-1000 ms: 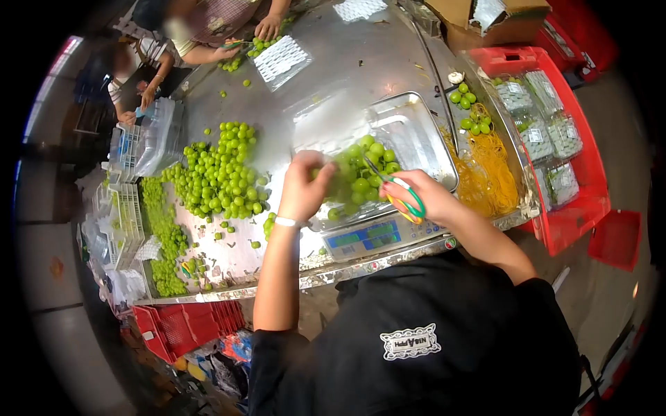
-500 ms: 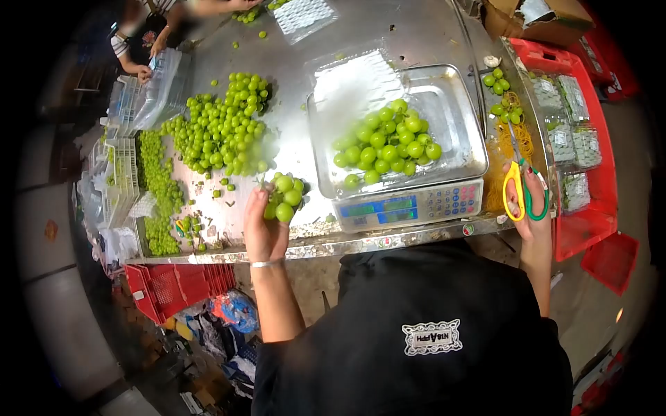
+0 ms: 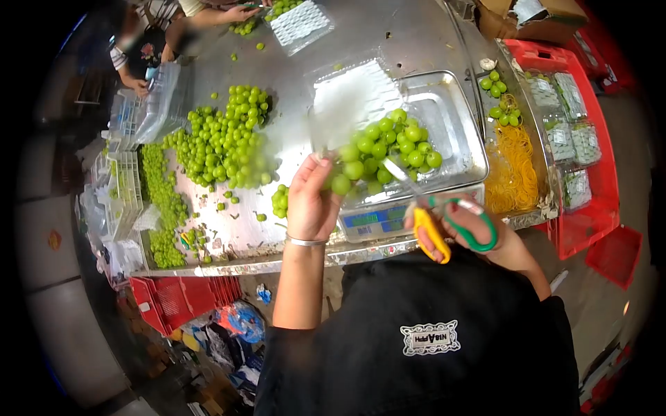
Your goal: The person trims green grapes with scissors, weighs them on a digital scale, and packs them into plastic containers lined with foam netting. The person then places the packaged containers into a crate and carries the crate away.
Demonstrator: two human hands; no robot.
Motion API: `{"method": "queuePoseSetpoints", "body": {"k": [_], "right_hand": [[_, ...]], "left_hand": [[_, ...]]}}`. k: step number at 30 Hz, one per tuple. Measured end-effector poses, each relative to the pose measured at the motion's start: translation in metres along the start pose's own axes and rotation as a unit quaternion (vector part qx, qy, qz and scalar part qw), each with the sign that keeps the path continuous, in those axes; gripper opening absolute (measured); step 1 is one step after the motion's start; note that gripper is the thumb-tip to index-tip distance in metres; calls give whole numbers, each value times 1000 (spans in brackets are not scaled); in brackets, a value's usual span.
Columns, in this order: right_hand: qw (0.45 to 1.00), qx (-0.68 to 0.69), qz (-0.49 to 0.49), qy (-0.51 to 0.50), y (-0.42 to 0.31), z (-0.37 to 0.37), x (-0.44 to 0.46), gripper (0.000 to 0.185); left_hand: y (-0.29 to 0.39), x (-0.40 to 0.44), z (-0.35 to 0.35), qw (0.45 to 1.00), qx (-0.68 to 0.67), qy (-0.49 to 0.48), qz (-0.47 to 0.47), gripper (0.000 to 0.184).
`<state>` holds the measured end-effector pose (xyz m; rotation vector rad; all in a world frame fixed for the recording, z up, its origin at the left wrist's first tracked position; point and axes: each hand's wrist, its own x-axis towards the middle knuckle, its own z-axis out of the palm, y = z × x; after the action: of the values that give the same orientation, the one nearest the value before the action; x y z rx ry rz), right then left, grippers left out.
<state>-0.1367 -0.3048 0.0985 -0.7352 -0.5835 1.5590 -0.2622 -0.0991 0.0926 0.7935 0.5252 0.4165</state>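
Green grapes lie on the metal tray of the digital scale. My left hand is at the tray's left front corner, thumb and fingers pinched at the near left end of the bunch; whether it grips a stem is too blurred to tell. My right hand holds scissors with yellow and green handles, their blades pointing at the grapes. A small cluster rests just left of my left hand. Behind the grapes lies a padded white liner in a clear box.
A large grape pile covers the table's left side, near white baskets. On the right are yellow bands and a red crate of packed boxes. A co-worker's hand is at the back, beside another lined box.
My left hand has moved right to the scale, and the small cluster it held now lies on the table. My right hand has brought the scissors leftward to the grapes.
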Motion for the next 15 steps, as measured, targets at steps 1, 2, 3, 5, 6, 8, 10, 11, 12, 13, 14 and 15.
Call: {"method": "queuePoseSetpoints", "body": {"k": [1,2,3,5,6,8,10,11,12,13,14,15], "right_hand": [[1000,12,17,17,-3,8,4,45],[999,-1,35,39,-11,16,9,45],[998,17,41,34,-11,16,13,44],[998,35,44,30,-10,14,20,44],[998,13,36,42,-10,12,24,44],[998,-10,26,55,-10,9,28,44],[996,77,35,29,-11,7,30,47],[994,107,27,8,-11,6,31,50],[994,106,26,9,-11,5,33,50],[987,157,24,7,-11,4,35,51],[978,206,21,5,-11,4,36,51],[974,224,28,19,-12,3,36,49]], "left_hand": [[-1,3,5,1000,-11,-13,-16,15],[-2,6,7,999,-18,-21,-22,17],[-3,9,10,999,-21,-24,-24,17],[-2,12,19,999,-13,-23,-32,16],[-1,13,22,999,-11,-26,-32,16],[-1,17,27,999,-24,-28,-33,14],[-4,22,26,998,-33,-43,-24,22],[-5,24,25,998,-31,-43,-21,22],[-6,25,26,998,-29,-43,-18,22],[-3,25,32,998,-19,-48,-27,13],[-5,26,33,998,-19,-51,-26,13],[-8,27,34,998,-20,-64,-6,12]]}}
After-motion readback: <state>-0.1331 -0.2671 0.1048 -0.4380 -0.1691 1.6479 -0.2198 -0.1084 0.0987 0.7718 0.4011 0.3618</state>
